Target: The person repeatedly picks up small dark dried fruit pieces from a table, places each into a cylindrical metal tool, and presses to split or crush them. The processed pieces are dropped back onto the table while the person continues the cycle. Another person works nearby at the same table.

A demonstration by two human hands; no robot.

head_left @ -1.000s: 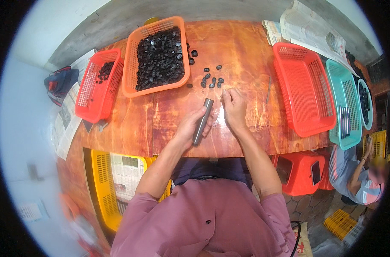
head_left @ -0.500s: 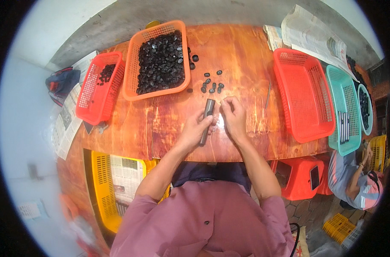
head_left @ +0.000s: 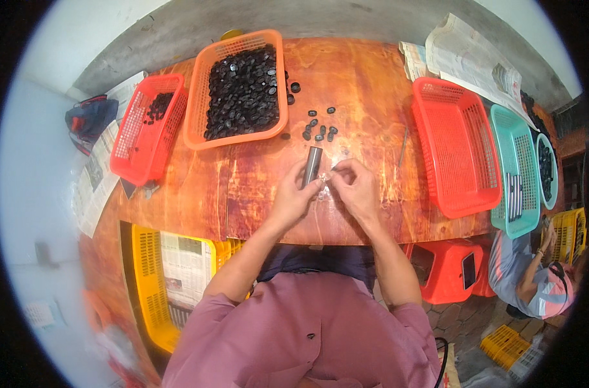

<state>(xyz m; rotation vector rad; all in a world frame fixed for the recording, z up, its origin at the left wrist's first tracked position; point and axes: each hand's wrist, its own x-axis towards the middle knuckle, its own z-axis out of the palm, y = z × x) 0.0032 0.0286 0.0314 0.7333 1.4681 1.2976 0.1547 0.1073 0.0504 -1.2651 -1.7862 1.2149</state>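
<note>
My left hand (head_left: 292, 199) is closed around a dark grey, glossy tube (head_left: 312, 165) that leans a little to the right at its top. Beside it, my right hand (head_left: 356, 189) is pinched, its thumb and fingertips close to the left hand's fingers. A small dark piece seems to show at the right fingertips, but too little of it is visible to name. On the wooden table (head_left: 365, 77), just beyond both hands, lie several small black oval caps (head_left: 320, 129).
An orange basket (head_left: 235, 139) full of black caps and a red basket (head_left: 142, 169) with a few stand left. To the right are a red basket (head_left: 459, 161), a green basket (head_left: 525, 223) holding metal tubes, and a thin rod (head_left: 403, 147). Another person (head_left: 520, 271) sits at far right.
My right hand has come down and closer to my left hand, its fingers now near the left fingertips. The tube's lower part is now hidden behind the left hand.
</note>
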